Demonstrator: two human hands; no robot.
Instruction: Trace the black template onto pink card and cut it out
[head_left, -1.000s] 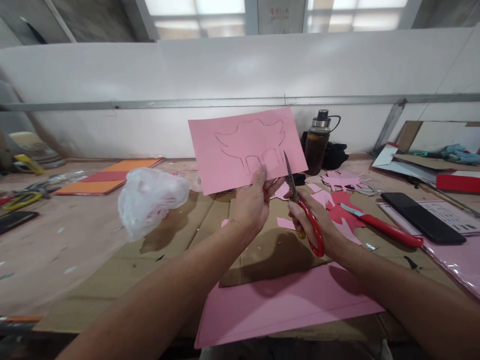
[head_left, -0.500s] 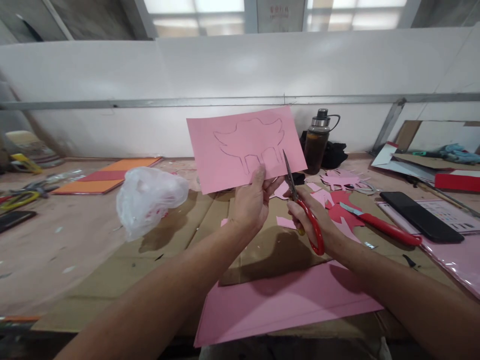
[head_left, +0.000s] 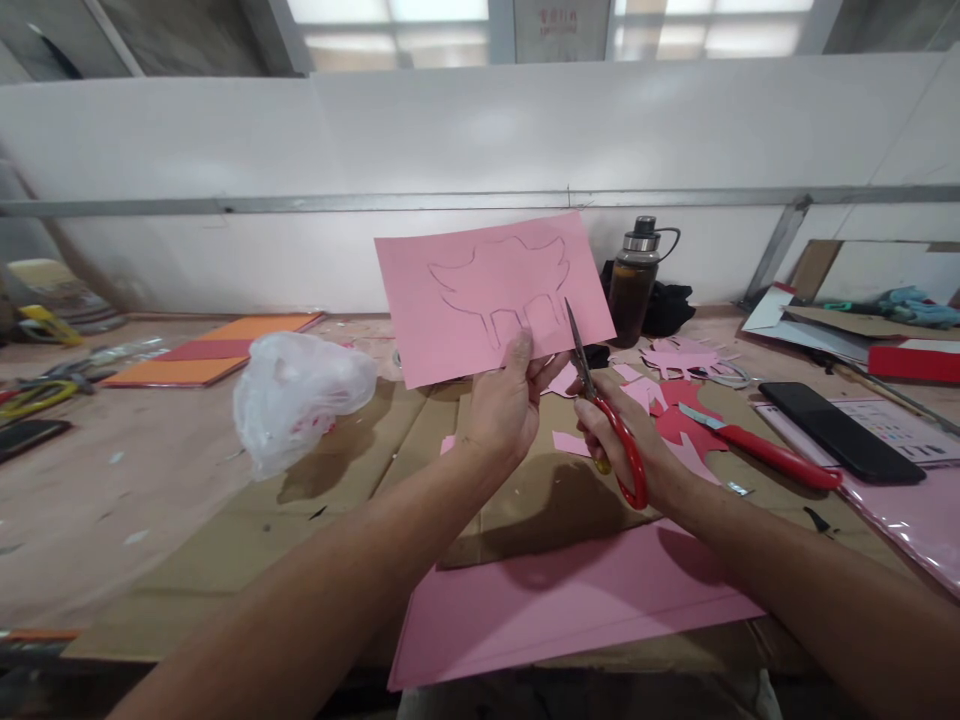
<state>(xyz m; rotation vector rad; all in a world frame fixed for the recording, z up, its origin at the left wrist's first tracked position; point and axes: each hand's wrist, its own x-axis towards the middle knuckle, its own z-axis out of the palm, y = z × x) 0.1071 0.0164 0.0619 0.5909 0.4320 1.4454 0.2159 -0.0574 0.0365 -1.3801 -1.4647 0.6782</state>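
Note:
My left hand (head_left: 507,405) pinches the lower edge of a sheet of pink paper (head_left: 420,340), thumb on the front and fingers behind it. An outline with curved, wing-like ends and narrow legs is drawn on the sheet in dark line. In my right hand (head_left: 622,430) is a pair of red-handled scissors (head_left: 630,465), its blades pointing up in front of the sheet's lower right part, beside the drawn legs. Whether the blades touch the paper I cannot tell. Below both hands, pink scraps (head_left: 571,443) lie on brown cardboard (head_left: 525,500).
Pink sheets (head_left: 562,620) lie at the near edge. On the right are a red-handled knife (head_left: 780,455), a black phone (head_left: 840,432), red paper (head_left: 686,430) and cut pink shapes (head_left: 679,358). A bottle (head_left: 634,285) stands behind. Leftward sit a plastic bag (head_left: 296,395) and orange folders (head_left: 217,350).
Almost nothing differs. The view has shifted very slightly; both hands, the sheet and the scissors keep their places relative to each other.

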